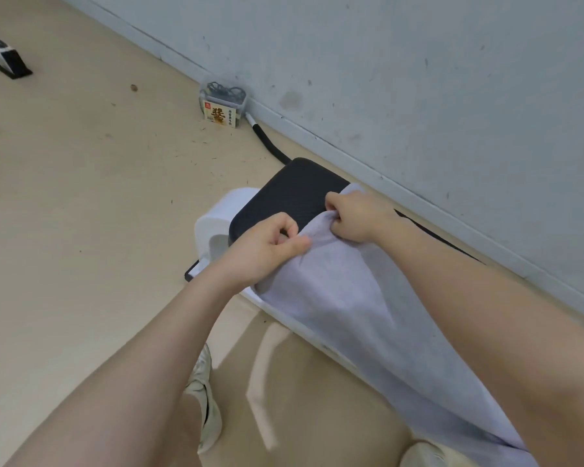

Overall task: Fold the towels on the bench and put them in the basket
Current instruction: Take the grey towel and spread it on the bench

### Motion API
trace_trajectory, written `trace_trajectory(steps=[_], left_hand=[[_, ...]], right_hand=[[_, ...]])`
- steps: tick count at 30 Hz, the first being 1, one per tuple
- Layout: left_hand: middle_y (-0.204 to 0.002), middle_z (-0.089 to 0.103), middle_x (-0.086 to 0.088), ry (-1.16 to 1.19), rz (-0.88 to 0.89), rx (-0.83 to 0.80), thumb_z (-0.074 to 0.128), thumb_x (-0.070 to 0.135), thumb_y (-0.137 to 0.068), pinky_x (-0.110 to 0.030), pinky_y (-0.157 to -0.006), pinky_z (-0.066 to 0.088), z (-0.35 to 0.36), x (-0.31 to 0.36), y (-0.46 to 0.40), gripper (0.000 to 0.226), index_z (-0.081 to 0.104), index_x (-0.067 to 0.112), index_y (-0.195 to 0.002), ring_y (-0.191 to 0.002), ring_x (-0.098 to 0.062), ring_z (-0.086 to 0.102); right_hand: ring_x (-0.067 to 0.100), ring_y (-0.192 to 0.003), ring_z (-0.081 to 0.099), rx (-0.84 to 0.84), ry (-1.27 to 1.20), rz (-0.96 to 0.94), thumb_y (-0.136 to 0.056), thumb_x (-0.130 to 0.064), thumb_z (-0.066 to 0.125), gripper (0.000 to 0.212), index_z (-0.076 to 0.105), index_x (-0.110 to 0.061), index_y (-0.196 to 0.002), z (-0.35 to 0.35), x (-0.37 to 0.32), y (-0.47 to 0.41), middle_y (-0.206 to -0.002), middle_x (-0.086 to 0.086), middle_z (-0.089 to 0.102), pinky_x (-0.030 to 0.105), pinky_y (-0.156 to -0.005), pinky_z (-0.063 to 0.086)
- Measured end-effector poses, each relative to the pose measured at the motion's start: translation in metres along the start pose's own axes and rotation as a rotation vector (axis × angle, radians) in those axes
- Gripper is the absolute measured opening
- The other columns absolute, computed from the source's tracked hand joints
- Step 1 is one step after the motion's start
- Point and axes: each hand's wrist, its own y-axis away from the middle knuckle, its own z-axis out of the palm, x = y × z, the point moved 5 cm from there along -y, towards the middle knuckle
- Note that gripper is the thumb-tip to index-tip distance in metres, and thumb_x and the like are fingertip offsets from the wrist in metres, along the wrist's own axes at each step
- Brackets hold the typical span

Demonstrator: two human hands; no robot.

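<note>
I see the pale towel (pixel 351 298) draped along the dark-padded worktop (pixel 290 193) from centre frame to lower right; my left hand (pixel 267 251) and right hand (pixel 354 214) each pinch its upper edge

A pale towel (pixel 344 298) drapes over the dark padded bench (pixel 290 193).

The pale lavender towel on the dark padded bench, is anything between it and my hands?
No. Both hands already grip the pale lavender cloth towel at its far edge on the dark padded bench: the left hand pinches one corner, the right hand the other.
</note>
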Motion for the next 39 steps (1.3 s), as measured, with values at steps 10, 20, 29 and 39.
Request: trace_trajectory(steps=[10, 20, 29, 39], left_hand=[[-0.074, 0.049, 0.003, -0.388, -0.163, 0.058, 0.068, 0.030, -0.079, -0.030, -0.061, 0.037, -0.028, -0.026, 0.006, 0.038, 0.040, 0.018, -0.101, -0.070, -0.017, 0.047], [-0.070, 0.046, 0.003, -0.126, -0.201, -0.007, 0.070, 0.028, -0.079, -0.032, -0.058, 0.039, -0.037, -0.044, 0.011, 0.023, 0.050, 0.015, -0.077, -0.064, -0.016, 0.044], [-0.073, 0.054, -0.001, -0.072, -0.167, 0.113, 0.072, 0.021, -0.079, -0.032, -0.060, 0.039, -0.056, -0.051, 0.009, 0.021, 0.052, 0.017, -0.073, -0.066, -0.018, 0.047], [-0.132, 0.045, -0.014, -0.595, -0.316, 0.397, 0.043, 0.003, -0.087, -0.039, -0.087, 0.041, -0.068, -0.051, 0.015, 0.053, 0.033, 0.010, -0.139, -0.115, -0.034, 0.046]], right_hand=[[0.027, -0.068, 0.049, 0.393, 0.308, -0.203, -0.074, 0.006, 0.050, 0.017, 0.057, -0.007, -0.083, 0.002, 0.001, 0.002, -0.100, 0.007, 0.060, 0.026, -0.049, 0.025], [0.029, -0.073, 0.046, 0.316, 0.100, 0.071, -0.082, -0.005, 0.049, 0.019, 0.051, -0.009, -0.101, -0.015, 0.033, -0.002, -0.104, 0.011, 0.045, 0.031, -0.057, 0.031], [0.030, -0.093, 0.057, 0.533, -0.437, 0.175, -0.081, 0.000, 0.049, 0.019, 0.064, -0.001, -0.093, -0.028, 0.035, -0.036, -0.102, 0.016, 0.064, 0.024, -0.070, 0.032], [0.024, -0.141, 0.028, 0.331, -0.461, 0.021, -0.094, -0.010, 0.044, 0.061, 0.020, -0.022, -0.149, -0.004, -0.009, -0.036, -0.159, 0.004, -0.003, 0.029, -0.104, 0.033]])
